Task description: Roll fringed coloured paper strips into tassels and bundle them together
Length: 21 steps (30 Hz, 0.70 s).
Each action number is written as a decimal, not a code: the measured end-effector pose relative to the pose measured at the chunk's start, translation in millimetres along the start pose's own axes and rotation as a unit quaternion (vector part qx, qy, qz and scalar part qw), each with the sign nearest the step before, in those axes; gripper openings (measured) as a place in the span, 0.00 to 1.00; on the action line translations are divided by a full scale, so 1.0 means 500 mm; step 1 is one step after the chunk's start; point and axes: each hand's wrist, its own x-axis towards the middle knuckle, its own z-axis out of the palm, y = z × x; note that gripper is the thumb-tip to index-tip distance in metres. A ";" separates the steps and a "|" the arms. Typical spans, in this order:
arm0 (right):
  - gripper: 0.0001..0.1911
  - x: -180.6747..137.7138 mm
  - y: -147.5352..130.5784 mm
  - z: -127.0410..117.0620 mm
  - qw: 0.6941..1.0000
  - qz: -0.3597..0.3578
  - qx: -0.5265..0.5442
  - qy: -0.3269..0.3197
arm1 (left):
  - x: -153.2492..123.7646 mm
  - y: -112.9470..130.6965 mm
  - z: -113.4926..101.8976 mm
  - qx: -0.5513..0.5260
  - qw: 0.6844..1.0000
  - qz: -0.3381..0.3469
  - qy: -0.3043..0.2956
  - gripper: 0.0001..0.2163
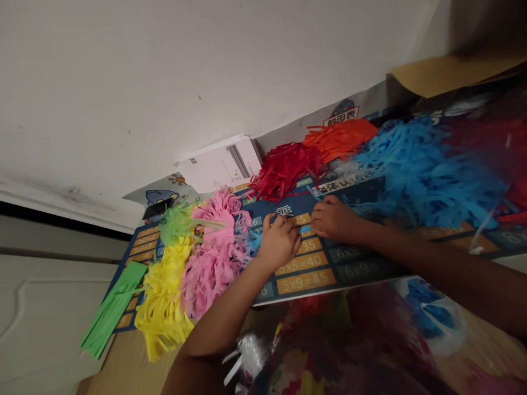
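Observation:
My left hand (279,241) and my right hand (335,219) meet over a dark blue multiplication-table mat (313,269). Both have their fingers curled and pinched on a small strip of light blue paper (305,230) between them. A heap of pink shredded paper (214,252) lies just left of my left hand. A big heap of blue shredded paper (420,170) lies right of my right hand, and a red heap (284,170) sits just beyond both hands.
Yellow (164,296), light green (177,222) and orange (341,137) paper heaps lie on the mat, with a green fringed sheet (111,307) at its left edge. A white box (220,164) stands against the wall. Blurred coloured packets (329,345) lie nearest me.

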 end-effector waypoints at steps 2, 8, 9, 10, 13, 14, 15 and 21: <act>0.11 0.009 0.007 0.002 1.000 0.018 0.009 0.000 | 0.005 -0.004 0.006 -0.006 1.000 -0.008 0.002 0.08; 0.05 0.017 -0.013 0.007 0.998 0.051 0.003 0.034 | -0.001 -0.015 0.026 -0.018 0.999 -0.027 0.033 0.08; 0.06 0.012 -0.017 0.010 0.998 0.049 -0.005 0.038 | -0.003 -0.016 0.026 -0.017 0.999 -0.028 0.033 0.08; 0.07 0.005 -0.018 0.013 0.998 0.049 -0.009 0.042 | -0.005 -0.017 0.025 -0.016 0.999 -0.027 0.031 0.08; 0.11 -0.027 -0.007 0.024 0.996 0.067 -0.006 0.054 | -0.012 -0.022 0.019 -0.019 0.999 -0.031 0.028 0.09; 0.10 -0.038 0.001 0.027 0.995 0.075 -0.002 0.058 | -0.015 -0.025 0.018 -0.026 0.999 -0.038 0.028 0.09; 0.09 -0.048 0.009 0.029 0.994 0.085 0.007 0.061 | -0.016 -0.028 0.017 -0.037 0.998 -0.049 0.027 0.08; 0.09 -0.059 0.040 0.038 0.968 0.197 0.152 0.027 | -0.012 -0.037 0.019 -0.139 0.976 -0.165 -0.015 0.06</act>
